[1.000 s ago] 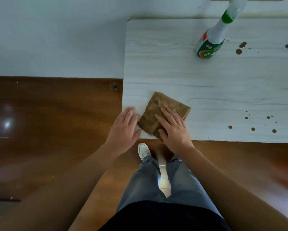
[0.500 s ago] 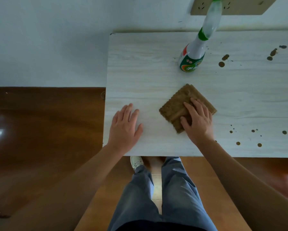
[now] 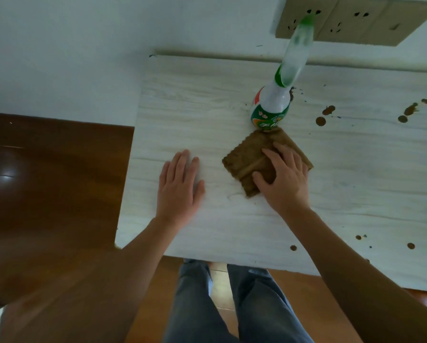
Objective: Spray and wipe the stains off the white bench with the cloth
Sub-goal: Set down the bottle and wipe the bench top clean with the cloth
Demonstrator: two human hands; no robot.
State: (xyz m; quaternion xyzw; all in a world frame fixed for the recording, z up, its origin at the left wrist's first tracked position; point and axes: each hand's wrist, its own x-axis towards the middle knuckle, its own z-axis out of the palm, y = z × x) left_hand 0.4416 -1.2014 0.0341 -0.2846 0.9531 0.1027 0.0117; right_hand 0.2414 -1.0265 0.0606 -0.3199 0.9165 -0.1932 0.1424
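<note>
The white wood-grain bench [image 3: 187, 100] fills the upper right of the view. A folded brown cloth [image 3: 247, 159] lies on it, and my right hand [image 3: 284, 179] presses flat on the cloth's near right part. Flat on the bare bench to the left rests my left hand [image 3: 180, 186], fingers apart, holding nothing. A white and green spray bottle [image 3: 271, 107] stands upright just beyond the cloth, touching its far corner. Brown stains [image 3: 327, 115] dot the bench to the right of the bottle, and smaller ones [image 3: 410, 245] sit near the front right edge.
A beige wall socket panel [image 3: 356, 18] is mounted on the white wall behind the bench. Dark wooden floor [image 3: 46, 181] lies to the left and below. My legs in grey trousers [image 3: 232, 305] stand at the bench's front edge.
My right hand slid the cloth away from the front edge toward the spray bottle. My left hand moved off the cloth's side and further onto the bench.
</note>
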